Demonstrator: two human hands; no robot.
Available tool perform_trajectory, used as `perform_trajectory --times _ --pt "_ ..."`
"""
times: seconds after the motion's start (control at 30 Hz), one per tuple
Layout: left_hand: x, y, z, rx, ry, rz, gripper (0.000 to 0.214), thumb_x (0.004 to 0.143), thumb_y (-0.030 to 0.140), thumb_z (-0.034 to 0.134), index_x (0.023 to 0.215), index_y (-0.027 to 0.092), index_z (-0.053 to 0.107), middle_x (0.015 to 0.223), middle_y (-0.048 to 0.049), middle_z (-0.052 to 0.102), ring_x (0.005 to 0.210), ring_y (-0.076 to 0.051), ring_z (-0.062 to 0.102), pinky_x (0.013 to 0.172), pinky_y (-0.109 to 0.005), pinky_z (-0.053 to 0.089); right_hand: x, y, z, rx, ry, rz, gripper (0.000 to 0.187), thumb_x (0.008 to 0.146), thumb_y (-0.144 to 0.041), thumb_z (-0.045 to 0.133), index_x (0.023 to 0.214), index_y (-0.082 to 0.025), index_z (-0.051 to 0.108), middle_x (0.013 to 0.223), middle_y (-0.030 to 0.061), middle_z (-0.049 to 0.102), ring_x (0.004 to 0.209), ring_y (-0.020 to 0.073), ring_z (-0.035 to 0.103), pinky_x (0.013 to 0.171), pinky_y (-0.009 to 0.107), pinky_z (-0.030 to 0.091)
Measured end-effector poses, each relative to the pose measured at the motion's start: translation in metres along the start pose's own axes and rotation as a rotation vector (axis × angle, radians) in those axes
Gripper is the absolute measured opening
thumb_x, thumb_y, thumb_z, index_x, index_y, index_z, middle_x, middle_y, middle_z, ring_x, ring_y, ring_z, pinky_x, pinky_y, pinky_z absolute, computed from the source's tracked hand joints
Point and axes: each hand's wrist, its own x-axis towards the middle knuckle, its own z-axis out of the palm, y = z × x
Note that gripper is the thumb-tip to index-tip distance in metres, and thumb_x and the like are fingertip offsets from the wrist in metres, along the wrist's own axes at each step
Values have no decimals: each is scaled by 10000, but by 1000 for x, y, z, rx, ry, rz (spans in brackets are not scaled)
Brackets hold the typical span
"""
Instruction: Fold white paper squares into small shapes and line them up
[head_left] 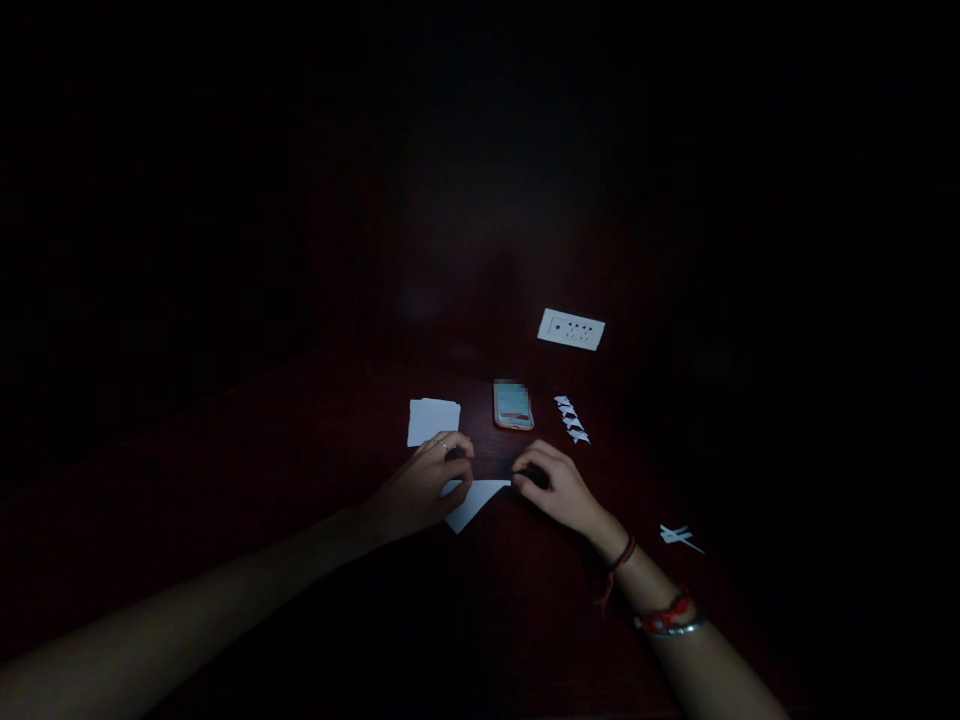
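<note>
Nearest, a metal bangle [681, 631] and a red band [670, 613] circle the right forearm, with a dark cord [624, 556] at the wrist. Paper strips [676, 536] lie crossed on the dark red tabletop [337, 430], off toward its right edge, which is lost in shadow.

Farther in, a white paper triangle [481, 496] lies with one long side toward the back edge and a point toward the front. The left hand [431, 485], ringed on one finger, curls over its left end; the right hand [551, 482] has bent fingers and thumb at its right tip. Whether either grips the paper or merely touches it, I cannot tell.

Beyond, a paper square [432, 420] lies just past the left hand. Folded pieces [574, 423] form a slanting row right of the phone [513, 403], which lies near the back edge, screen up. Past that edge, a white socket [571, 329] sits on the wall.
</note>
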Motion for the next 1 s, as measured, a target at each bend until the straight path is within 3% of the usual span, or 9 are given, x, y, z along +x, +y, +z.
perform_trajectory --times 0.17,0.3,0.5,0.73,0.87,1.0 --pt "3 7 -2 8 -32 20 110 759 137 446 783 187 541 992 -33 433 985 -202 387 822 -345 346 2 -18 3 -59 -88 -71 57 760 -170 469 772 -172 524 785 10 498 775 125 448 712 258 301" --pt "5 11 -5 58 -56 30 145 755 125 454 852 200 532 997 -32 431 998 -208 372 847 -365 316 2 -23 5 -80 -92 -81 56 760 -150 459 750 -168 511 758 6 486 755 123 437 696 252 291" --pt "6 12 -3 90 -54 26 117 751 126 457 796 199 536 1002 -27 414 1020 -205 353 881 -374 268 1 -22 5 -87 -101 -90 48 748 -145 462 744 -168 504 752 6 485 743 124 433 693 253 288" --pt "2 -21 5 117 82 -71 74 744 153 435 721 178 502 964 -36 405 954 -206 393 831 -380 292 0 -5 2 -61 -44 -15 55 716 -119 473 700 -158 508 735 2 488 723 118 448 688 246 306" --pt "3 -15 2 157 144 -101 100 783 178 399 805 176 496 952 -48 417 924 -205 410 794 -363 325 0 4 8 -5 -34 46 84 711 -104 454 680 -151 516 716 6 493 678 108 459 640 225 338" --pt "-3 1 9 182 -48 44 148 811 179 390 907 184 502 928 -42 463 869 -187 448 765 -325 349 -2 12 16 -8 -93 113 85 688 -93 470 654 -145 528 680 4 502 639 99 464 611 210 357"
